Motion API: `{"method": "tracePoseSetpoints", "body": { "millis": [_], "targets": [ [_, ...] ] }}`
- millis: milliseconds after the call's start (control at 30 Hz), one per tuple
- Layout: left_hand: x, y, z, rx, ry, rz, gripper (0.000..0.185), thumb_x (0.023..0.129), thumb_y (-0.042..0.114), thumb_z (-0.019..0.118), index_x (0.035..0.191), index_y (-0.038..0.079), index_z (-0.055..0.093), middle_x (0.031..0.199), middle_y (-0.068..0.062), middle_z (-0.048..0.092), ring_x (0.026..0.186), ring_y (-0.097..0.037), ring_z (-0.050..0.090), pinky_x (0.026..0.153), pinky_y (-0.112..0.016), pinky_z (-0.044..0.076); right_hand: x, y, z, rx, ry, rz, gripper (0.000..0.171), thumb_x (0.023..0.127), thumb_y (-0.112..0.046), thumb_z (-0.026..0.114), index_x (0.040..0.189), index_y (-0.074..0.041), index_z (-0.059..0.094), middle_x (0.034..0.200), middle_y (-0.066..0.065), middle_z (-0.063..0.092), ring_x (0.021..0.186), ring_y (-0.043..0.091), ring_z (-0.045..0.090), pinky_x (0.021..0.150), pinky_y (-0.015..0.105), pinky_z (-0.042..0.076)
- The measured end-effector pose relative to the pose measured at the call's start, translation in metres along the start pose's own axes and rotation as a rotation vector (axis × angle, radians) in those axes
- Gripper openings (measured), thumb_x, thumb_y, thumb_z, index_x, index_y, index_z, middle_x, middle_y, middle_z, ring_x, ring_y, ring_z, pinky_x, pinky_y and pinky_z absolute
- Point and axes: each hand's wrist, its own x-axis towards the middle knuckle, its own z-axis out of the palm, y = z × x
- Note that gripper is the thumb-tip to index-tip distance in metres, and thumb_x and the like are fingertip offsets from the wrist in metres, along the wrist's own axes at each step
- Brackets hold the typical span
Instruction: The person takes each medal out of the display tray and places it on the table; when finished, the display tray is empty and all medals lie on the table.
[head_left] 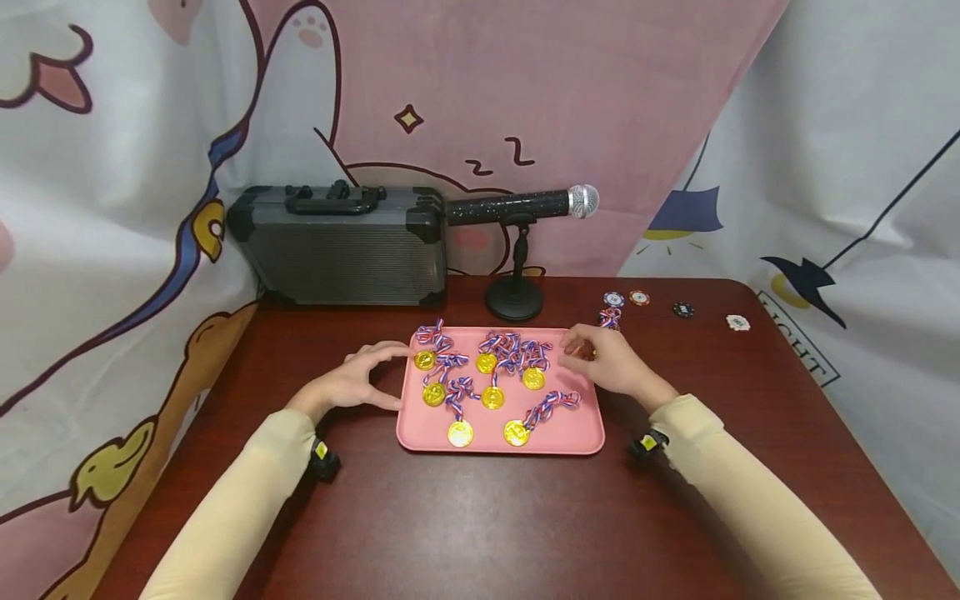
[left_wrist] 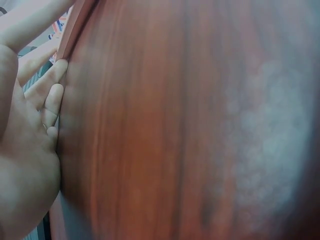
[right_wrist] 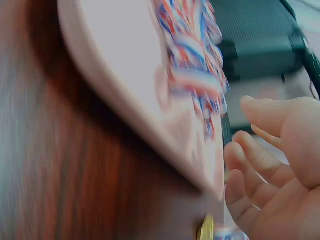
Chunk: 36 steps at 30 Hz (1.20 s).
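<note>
A pink tray (head_left: pixel 501 443) on the table holds several gold medals (head_left: pixel 461 432) with red, white and blue ribbons (head_left: pixel 551 406) bunched beside them. My left hand (head_left: pixel 347 380) is at the tray's left edge, thumb and fingers spread apart, fingertips right at the rim. My right hand (head_left: pixel 609 360) hovers at the tray's upper right corner, its fingers bent loosely and nothing showing between them. Just past that hand, off the tray, lies another striped ribbon (head_left: pixel 610 317); the right wrist view shows a gold medal (right_wrist: pixel 206 228) below the fingers.
Behind the tray stand a dark hard case (head_left: pixel 345 258) and a black microphone (head_left: pixel 517 207) on a round-based stand (head_left: pixel 514 298). Several poker chips (head_left: pixel 683 309) lie at the back right of the brown table (head_left: pixel 480 525). Printed cloth (head_left: pixel 525 83) hangs behind and at the sides.
</note>
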Motion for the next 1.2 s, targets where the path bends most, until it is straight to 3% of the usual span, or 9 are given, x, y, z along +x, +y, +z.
{"method": "tracePoseSetpoints", "body": {
  "millis": [167,400,600,900,1200],
  "targets": [
    [0.0,0.0,0.0,-0.005,-0.003,-0.007,0.089,0.075,0.044,0.094,0.153,0.029,0.054,0.161,-0.003,0.044,0.141,-0.034,0.039,0.112,-0.068,0.018,0.006,-0.013,0.022,-0.008,-0.084,-0.083,0.031,0.085,-0.014,0.09,0.108,-0.006,0.07,0.098,0.005,0.076,0.086,0.019,0.072,0.076,0.036,0.06],
    [0.0,0.001,0.0,-0.012,-0.012,-0.022,0.091,0.073,0.044,0.096,0.153,0.031,0.054,0.162,-0.001,0.042,0.144,-0.033,0.036,0.115,-0.068,0.015,0.007,-0.022,0.037,-0.086,-0.097,-0.032,0.048,0.079,-0.027,0.095,0.111,-0.009,0.065,0.1,0.003,0.07,0.089,0.017,0.066,0.079,0.036,0.057],
    [0.0,0.0,0.0,0.001,-0.008,-0.006,0.09,0.074,0.045,0.094,0.153,0.03,0.053,0.161,-0.003,0.043,0.142,-0.034,0.037,0.113,-0.068,0.017,0.008,-0.028,0.038,-0.076,-0.118,-0.053,0.053,0.081,-0.017,0.093,0.123,-0.006,0.064,0.096,0.006,0.071,0.084,0.019,0.065,0.074,0.035,0.055],
    [0.0,0.0,-0.001,-0.001,-0.008,-0.005,0.09,0.075,0.043,0.094,0.153,0.029,0.053,0.162,-0.003,0.043,0.142,-0.034,0.038,0.113,-0.066,0.017,0.009,-0.027,0.035,-0.01,-0.158,-0.066,0.052,0.084,-0.008,0.09,0.129,-0.007,0.063,0.099,0.005,0.069,0.079,0.015,0.065,0.073,0.031,0.058],
    [0.0,0.0,0.001,-0.006,0.001,-0.002,0.089,0.075,0.042,0.095,0.153,0.03,0.054,0.161,-0.004,0.044,0.143,-0.035,0.037,0.113,-0.068,0.016,0.004,-0.015,0.033,0.093,-0.115,-0.065,0.033,0.088,0.0,0.082,0.118,-0.009,0.07,0.097,0.003,0.069,0.086,0.018,0.066,0.077,0.034,0.058]
  ]
}}
